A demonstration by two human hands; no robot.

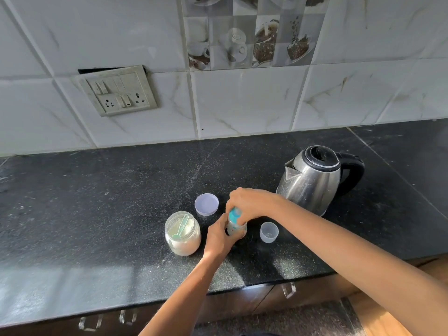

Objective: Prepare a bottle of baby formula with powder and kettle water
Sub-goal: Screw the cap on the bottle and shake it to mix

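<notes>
A small baby bottle [236, 229] with a blue collar stands upright on the black counter [97, 202]. My left hand [219, 237] grips its body from the left. My right hand [249, 203] is curled over its blue top from above. To the left stands an open jar of white powder [183, 235] with a green scoop [181, 229] lying inside. The jar's pale lid [206, 204] lies upturned behind it. A clear bottle cap [269, 232] sits just right of the bottle. The steel kettle [312, 179] with a black handle stands behind on the right, lid down.
A tiled wall with a switch and socket panel [118, 93] rises behind the counter. The counter's front edge runs below my forearms, with drawer handles [289, 289] under it.
</notes>
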